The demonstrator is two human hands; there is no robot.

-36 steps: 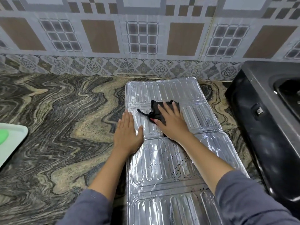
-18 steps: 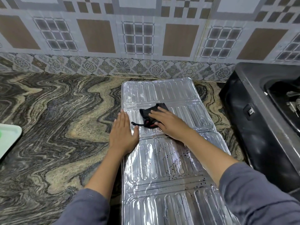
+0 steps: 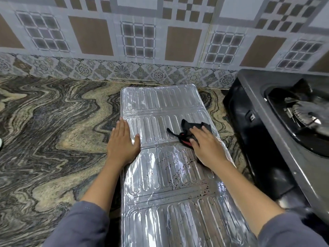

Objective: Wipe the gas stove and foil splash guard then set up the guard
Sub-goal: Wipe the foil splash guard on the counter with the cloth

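From my remote station I record the right hand (image 3: 206,147) laid flat, fingers extended and close together, pressing a black cloth (image 3: 193,127) onto the foil; nothing is curled round the cloth. A red-trimmed edge and a thin black strap of the cloth show to the left of the fingers. The left hand (image 3: 122,141) is likewise flat and holds nothing, palm down, fingers on the counter just beside the foil's left edge, thumb resting on the foil.

The foil splash guard (image 3: 160,104) lies flat and unfolded on the marbled countertop (image 3: 53,131), its ribbed panels running from near the wall towards me. The cloth sits on the second panel from the wall, towards its right edge. Dark specks (image 3: 178,168) are scattered over the next panel nearer me.

The gas stove (image 3: 263,132) stands to the right of the guard, one burner (image 3: 306,113) in view. A patterned tiled wall (image 3: 142,41) closes the counter at the back. Grey sleeves (image 3: 80,225) cover both forearms
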